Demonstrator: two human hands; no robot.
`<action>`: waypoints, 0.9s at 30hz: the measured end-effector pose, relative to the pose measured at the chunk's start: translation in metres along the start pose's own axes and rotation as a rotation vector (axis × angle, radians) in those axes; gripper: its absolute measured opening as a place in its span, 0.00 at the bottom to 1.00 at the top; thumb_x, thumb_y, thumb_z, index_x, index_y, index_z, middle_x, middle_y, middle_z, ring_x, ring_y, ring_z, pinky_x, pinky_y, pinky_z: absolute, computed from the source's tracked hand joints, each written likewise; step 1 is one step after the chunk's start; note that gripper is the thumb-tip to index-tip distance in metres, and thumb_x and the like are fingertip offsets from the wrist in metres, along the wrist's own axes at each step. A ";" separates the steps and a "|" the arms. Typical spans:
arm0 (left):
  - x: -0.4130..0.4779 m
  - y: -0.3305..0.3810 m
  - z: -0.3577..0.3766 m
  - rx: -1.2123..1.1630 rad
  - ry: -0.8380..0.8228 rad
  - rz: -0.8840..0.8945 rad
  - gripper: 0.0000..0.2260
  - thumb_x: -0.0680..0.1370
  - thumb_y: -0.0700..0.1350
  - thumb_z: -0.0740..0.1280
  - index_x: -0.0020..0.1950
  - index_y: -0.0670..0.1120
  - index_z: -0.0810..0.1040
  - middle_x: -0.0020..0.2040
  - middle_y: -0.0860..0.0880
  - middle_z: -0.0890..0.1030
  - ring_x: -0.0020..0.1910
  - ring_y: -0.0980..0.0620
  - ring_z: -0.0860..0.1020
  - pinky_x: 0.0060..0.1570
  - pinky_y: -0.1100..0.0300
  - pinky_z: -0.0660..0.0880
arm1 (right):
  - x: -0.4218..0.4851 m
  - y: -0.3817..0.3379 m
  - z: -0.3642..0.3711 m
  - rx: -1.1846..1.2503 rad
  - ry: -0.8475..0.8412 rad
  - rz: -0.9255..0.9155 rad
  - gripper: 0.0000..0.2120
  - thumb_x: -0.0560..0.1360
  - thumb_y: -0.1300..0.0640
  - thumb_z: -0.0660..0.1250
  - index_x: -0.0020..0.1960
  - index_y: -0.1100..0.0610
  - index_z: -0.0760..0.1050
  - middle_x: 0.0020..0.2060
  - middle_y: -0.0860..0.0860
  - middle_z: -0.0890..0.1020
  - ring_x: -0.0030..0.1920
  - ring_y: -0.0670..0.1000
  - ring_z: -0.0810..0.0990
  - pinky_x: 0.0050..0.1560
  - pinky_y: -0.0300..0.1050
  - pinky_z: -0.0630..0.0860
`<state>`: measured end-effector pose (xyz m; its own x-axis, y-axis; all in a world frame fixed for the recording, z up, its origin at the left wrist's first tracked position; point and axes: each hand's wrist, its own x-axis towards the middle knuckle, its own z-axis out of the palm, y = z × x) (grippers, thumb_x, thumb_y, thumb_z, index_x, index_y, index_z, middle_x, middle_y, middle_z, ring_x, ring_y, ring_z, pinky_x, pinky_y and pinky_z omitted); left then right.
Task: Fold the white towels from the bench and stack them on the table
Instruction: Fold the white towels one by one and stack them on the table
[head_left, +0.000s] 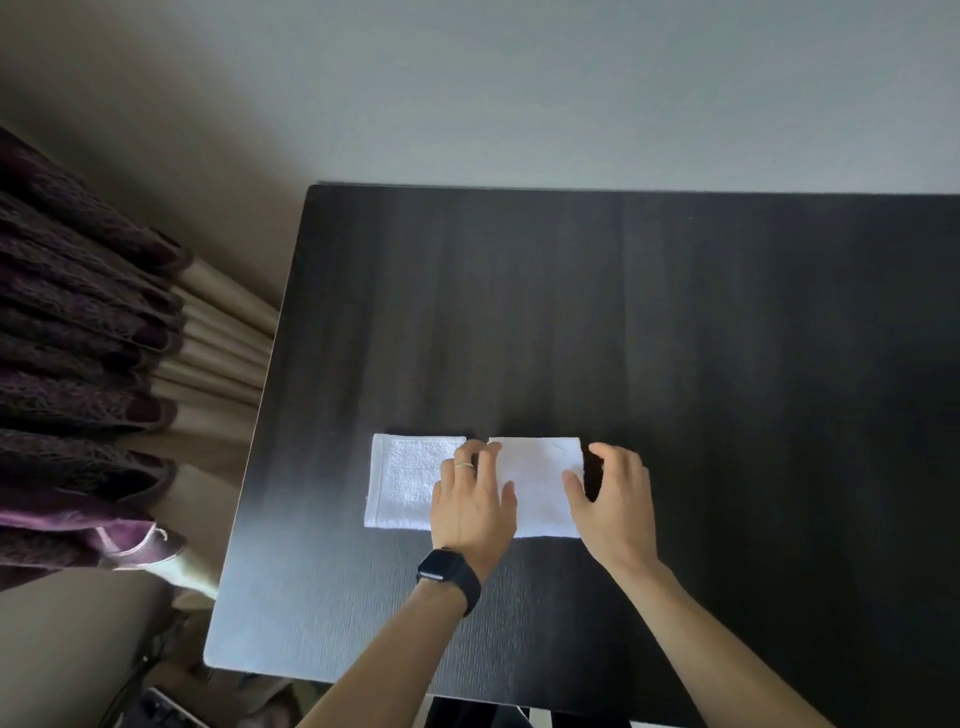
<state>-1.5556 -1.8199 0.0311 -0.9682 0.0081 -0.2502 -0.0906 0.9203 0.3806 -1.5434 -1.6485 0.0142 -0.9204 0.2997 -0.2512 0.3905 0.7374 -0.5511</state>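
Two folded white towels lie side by side on the dark table (675, 322). The left towel (402, 480) is a small terry square. The right towel (537, 486) is smooth and folded to about the same size. My left hand (475, 501), with a ring and a black watch, rests flat across the gap between them, fingers straight. My right hand (613, 499) sits at the right towel's right edge, thumb on the cloth and fingers loosely bent over the table beside it, holding nothing. The bench is not in view.
A dark purple curtain (78, 364) with beige lining hangs left of the table. The table's left edge and near edge are in view. A pale wall (519, 104) stands behind the table.
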 end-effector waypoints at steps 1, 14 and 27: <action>-0.002 -0.002 0.004 0.059 0.041 0.081 0.22 0.76 0.50 0.68 0.69 0.48 0.72 0.69 0.47 0.72 0.63 0.43 0.74 0.55 0.48 0.77 | -0.003 0.002 0.001 -0.062 0.057 -0.089 0.19 0.76 0.50 0.70 0.64 0.56 0.75 0.63 0.53 0.77 0.61 0.54 0.76 0.55 0.50 0.80; 0.005 -0.045 0.041 0.354 -0.074 0.329 0.30 0.83 0.61 0.50 0.82 0.49 0.49 0.82 0.50 0.49 0.80 0.49 0.49 0.77 0.42 0.49 | -0.007 0.037 0.035 -0.488 -0.109 -0.377 0.30 0.83 0.43 0.38 0.81 0.55 0.49 0.81 0.51 0.50 0.80 0.52 0.50 0.77 0.58 0.51; -0.015 0.026 -0.013 0.429 -0.246 0.470 0.29 0.79 0.63 0.51 0.80 0.56 0.56 0.81 0.46 0.54 0.78 0.41 0.59 0.73 0.36 0.57 | -0.079 0.059 -0.072 -0.354 -0.008 -0.103 0.30 0.78 0.37 0.53 0.75 0.48 0.68 0.76 0.51 0.67 0.75 0.56 0.67 0.70 0.58 0.69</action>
<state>-1.5463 -1.8009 0.0560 -0.7963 0.4869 -0.3589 0.4764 0.8704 0.1239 -1.4495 -1.5848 0.0589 -0.9539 0.2093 -0.2152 0.2633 0.9277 -0.2645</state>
